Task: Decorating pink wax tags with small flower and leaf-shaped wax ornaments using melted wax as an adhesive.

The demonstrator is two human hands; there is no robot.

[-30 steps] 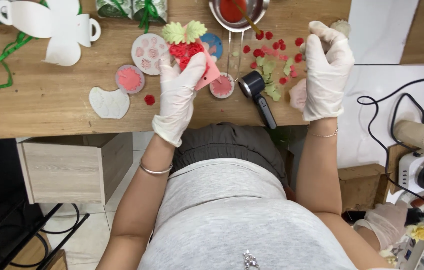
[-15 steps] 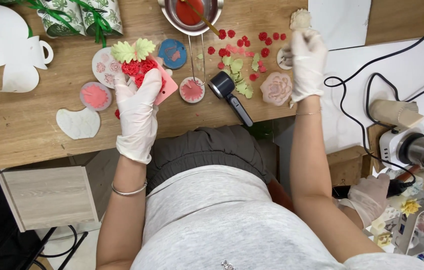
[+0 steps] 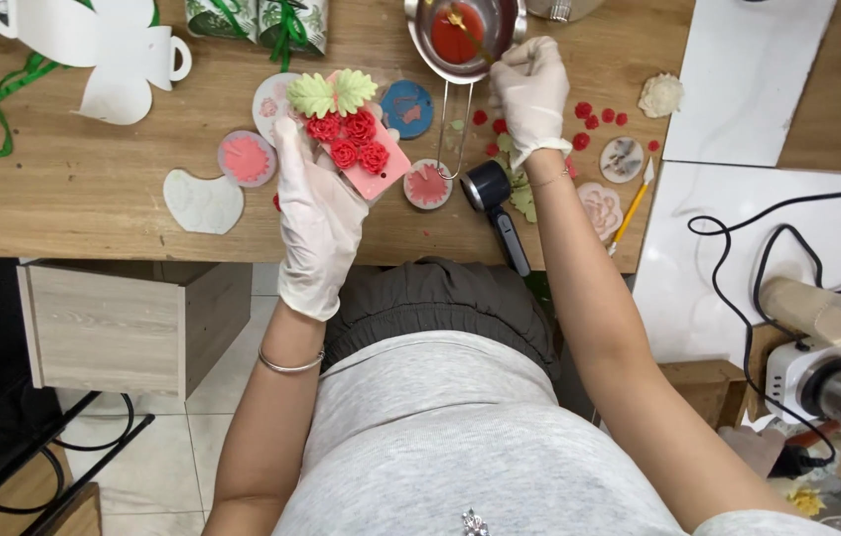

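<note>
My left hand [image 3: 317, 216], in a white glove, holds up a pink rectangular slab [image 3: 369, 159] over the wooden table [image 3: 73, 189]. On the slab sit several small red roses [image 3: 349, 136] and two pale green leaves [image 3: 332, 92]. My gloved right hand [image 3: 531, 95] grips a thin stick [image 3: 467, 31] whose tip dips into a small metal pot of red liquid [image 3: 460, 35] on a wire stand. A black-handled tool [image 3: 496, 203] lies below that hand.
Round flower moulds [image 3: 246, 158] and a white heart-shaped piece [image 3: 202, 201] lie left of the slab. Small red flowers [image 3: 597, 116], green leaves, a pencil [image 3: 632, 205] and a pale clay lump [image 3: 660, 94] lie at right. A heat gun [image 3: 822, 372] with a black cable sits at far right.
My right hand moved from the table's right side up to the metal pot and took hold of the stick. My left hand tilted the slab, so the roses show.
</note>
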